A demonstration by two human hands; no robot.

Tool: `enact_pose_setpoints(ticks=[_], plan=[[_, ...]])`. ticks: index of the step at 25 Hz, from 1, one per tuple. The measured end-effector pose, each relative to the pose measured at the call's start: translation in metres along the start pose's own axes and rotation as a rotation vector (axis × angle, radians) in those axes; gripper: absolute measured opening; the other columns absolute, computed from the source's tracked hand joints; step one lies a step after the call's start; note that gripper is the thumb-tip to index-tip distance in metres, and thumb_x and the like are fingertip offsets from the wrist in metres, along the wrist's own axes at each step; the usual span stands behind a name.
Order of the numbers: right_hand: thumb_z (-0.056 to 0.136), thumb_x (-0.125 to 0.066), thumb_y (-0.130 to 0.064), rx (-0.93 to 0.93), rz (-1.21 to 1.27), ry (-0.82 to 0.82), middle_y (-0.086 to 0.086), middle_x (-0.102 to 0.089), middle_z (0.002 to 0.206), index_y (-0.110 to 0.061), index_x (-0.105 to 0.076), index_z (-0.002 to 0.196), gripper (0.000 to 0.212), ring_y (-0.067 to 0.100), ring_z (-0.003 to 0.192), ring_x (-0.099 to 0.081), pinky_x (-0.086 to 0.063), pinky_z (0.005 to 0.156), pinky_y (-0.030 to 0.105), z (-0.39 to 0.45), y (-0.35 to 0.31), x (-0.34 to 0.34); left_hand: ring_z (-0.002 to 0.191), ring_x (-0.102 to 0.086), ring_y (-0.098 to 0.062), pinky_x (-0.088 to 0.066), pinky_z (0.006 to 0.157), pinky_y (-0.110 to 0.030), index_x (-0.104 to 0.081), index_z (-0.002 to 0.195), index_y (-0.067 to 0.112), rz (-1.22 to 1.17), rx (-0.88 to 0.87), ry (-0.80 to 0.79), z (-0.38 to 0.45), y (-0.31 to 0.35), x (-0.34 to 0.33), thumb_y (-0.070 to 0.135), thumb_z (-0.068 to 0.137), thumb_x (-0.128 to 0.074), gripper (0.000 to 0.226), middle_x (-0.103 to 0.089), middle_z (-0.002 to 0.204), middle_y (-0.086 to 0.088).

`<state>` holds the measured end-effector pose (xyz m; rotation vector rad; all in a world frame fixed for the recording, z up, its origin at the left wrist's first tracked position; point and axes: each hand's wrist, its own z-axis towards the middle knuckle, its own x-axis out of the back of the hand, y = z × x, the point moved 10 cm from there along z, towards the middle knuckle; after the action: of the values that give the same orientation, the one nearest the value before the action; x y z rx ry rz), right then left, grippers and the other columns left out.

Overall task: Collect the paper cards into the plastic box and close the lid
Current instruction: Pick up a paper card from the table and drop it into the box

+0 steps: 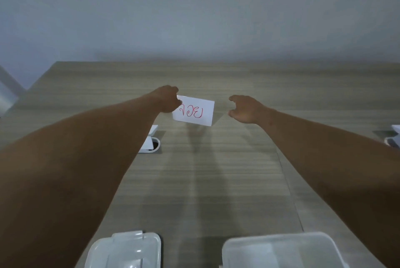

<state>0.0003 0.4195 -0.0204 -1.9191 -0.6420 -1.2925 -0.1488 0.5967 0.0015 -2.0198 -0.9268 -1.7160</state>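
My left hand (167,99) pinches the left edge of a white paper card (194,113) with red writing, held above the middle of the wooden table (216,170). My right hand (245,108) hovers just right of the card, fingers curled apart, holding nothing and not touching it. The clear plastic box (281,250) stands open at the near edge on the right. Its lid (127,250) lies separately at the near edge on the left. More white paper (395,135) shows at the right edge of the view.
A white cable port with a round hole (152,142) sits in the table under my left forearm. A pale wall (194,8) rises behind the far table edge. A white object (8,90) stands off the table's left.
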Motion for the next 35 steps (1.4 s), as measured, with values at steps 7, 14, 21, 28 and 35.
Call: enact_pose_setpoints(ticks=[7,14,21,28,35], plan=[[0.091,-0.054,-0.022,0.003,0.128,0.031,0.013,-0.031,0.156,-0.009,-0.026,0.149,0.066,0.027,0.144,-0.029,-0.025,0.117,0.035,0.106,-0.012,-0.059,0.150,-0.019,-0.023,-0.020,0.122,-0.039,-0.019,0.154,0.015,-0.053,0.021,-0.052,0.103,-0.050,-0.077,0.014,0.094,-0.052,0.068,-0.015,0.164,-0.005],[0.083,-0.056,-0.003,0.067,0.212,0.167,0.018,-0.062,0.128,-0.002,-0.061,0.123,0.040,0.032,0.122,-0.055,-0.041,0.099,0.031,0.135,-0.027,-0.087,0.107,-0.062,-0.033,-0.047,0.083,-0.034,-0.070,0.109,0.009,-0.256,0.046,0.173,0.116,-0.060,-0.080,0.012,0.086,-0.065,0.024,-0.064,0.117,-0.015],[0.083,-0.061,0.000,0.150,0.356,0.270,0.016,-0.072,0.110,0.001,-0.071,0.104,0.023,0.030,0.106,-0.063,-0.035,0.075,0.018,0.089,-0.015,-0.031,0.085,-0.057,-0.020,-0.038,0.074,-0.026,-0.074,0.098,0.006,-0.271,-0.082,0.097,0.070,-0.029,-0.024,0.022,0.081,-0.074,0.023,-0.071,0.099,-0.012],[0.092,-0.058,-0.003,0.162,0.632,0.206,0.014,-0.065,0.097,0.003,-0.065,0.112,0.022,0.016,0.074,-0.062,-0.058,0.065,0.022,-0.031,-0.002,0.071,0.093,-0.067,-0.029,-0.057,0.087,-0.039,-0.074,0.102,0.003,-0.347,-0.170,0.150,-0.040,0.040,0.057,0.020,0.079,-0.077,0.029,-0.074,0.102,-0.016],[0.095,-0.057,-0.015,0.090,0.691,0.061,0.011,-0.067,0.093,-0.002,-0.066,0.114,0.024,0.015,0.073,-0.065,-0.061,0.075,0.032,-0.175,0.037,0.095,0.076,-0.065,-0.028,-0.060,0.078,-0.044,-0.073,0.099,-0.001,-0.516,-0.185,0.037,-0.158,0.111,0.039,0.015,0.081,-0.074,0.024,-0.070,0.088,-0.018]])
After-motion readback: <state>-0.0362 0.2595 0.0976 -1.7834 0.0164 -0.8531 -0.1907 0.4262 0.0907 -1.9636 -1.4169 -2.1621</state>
